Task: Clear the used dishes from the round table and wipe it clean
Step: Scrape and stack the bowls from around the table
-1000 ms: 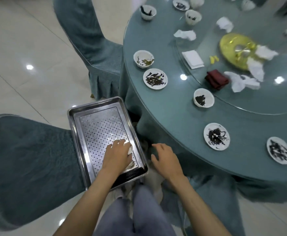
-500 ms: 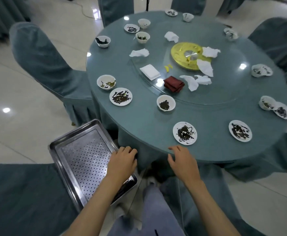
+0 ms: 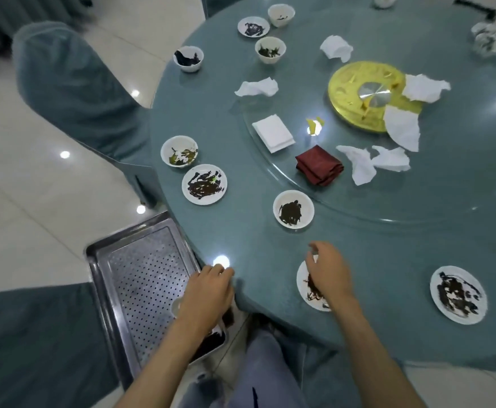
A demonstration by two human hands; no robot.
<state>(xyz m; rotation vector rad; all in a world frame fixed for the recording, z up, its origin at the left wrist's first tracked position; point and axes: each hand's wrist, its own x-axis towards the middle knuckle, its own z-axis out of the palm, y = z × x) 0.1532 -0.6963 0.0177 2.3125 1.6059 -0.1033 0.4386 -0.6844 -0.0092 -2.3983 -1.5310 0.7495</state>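
Right hand (image 3: 329, 275) empty and loose-fingered over small white sauce-smeared plate (image 3: 305, 290), probably light, rigid, chippable and greasy, so pinch the clean rim; left hand (image 3: 208, 293) grip unclear.

A teal-covered chair (image 3: 73, 83) stands on glossy pale floor tiles (image 3: 34, 207) dotted with light reflections

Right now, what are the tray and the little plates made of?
Tray: looks like stainless steel, a shiny grey sheet with bright glints on its rim and rows of punched holes. Plates: probably glazed ceramic, white and smooth with a soft gleam; hard plastic could look the same.
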